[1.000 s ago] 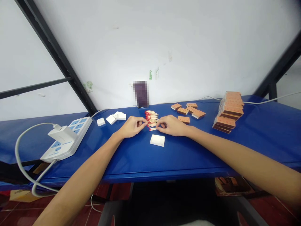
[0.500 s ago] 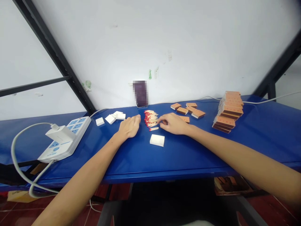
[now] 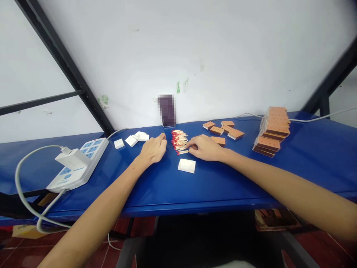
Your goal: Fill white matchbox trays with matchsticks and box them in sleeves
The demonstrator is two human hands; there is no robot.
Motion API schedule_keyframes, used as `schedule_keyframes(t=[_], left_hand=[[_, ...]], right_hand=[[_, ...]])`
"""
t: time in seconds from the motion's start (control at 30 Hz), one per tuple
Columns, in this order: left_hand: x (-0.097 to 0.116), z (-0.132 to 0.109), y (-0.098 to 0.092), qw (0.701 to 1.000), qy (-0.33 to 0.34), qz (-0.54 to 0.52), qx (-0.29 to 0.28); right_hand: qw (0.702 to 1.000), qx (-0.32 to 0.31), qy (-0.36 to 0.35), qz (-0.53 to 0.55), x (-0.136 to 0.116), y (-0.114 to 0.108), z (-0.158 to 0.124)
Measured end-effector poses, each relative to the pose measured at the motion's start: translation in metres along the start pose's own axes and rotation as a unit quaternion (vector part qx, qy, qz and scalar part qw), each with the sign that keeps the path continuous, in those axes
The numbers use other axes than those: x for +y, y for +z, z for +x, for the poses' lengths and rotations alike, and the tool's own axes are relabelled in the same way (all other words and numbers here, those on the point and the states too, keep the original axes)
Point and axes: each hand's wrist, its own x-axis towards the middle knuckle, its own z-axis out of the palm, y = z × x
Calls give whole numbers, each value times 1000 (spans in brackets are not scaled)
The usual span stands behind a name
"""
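Observation:
A pile of red-tipped matches (image 3: pixel 179 140) lies between my two hands on the blue table, heads mostly to the left. My right hand (image 3: pixel 205 147) is at the bare ends of the nearest matches, thumb and fingertips closed together on a match there; its exact grip is partly hidden. My left hand (image 3: pixel 153 149) rests on the table left of the pile, fingers curled in, with nothing visible in them. Just in front of the matches lies a white matchbox tray (image 3: pixel 186 166).
Several white trays (image 3: pixel 131 140) lie behind my left hand. Loose brown matchboxes (image 3: pixel 217 130) lie behind my right hand, and a tall stack of matchboxes (image 3: pixel 275 128) stands farther right. A power strip (image 3: pixel 80 169) with cables sits left. A blurred phone-like object (image 3: pixel 167 110) leans on the wall.
My right hand has shifted slightly toward me along the match ends. The gap between the nearest match and the pile looks smaller. My left hand has hardly moved.

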Motion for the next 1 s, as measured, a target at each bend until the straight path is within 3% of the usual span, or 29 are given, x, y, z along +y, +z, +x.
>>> schedule_keyframes(t=[0.17,0.4,0.6,1.0], left_hand=[[-1,0,0,998,44,-40,26],[1,2,8,977,166,-131,-2],[0,2,10,970,198,-141,-28],[2,0,9,970,198,-134,-43]], right_hand=[[999,15,29,-15,-1,-2,0],[999,-6,40,-11,-2,-3,0],[999,-5,41,-4,-6,-3,0],[998,2,47,37,-10,-2,-1]])
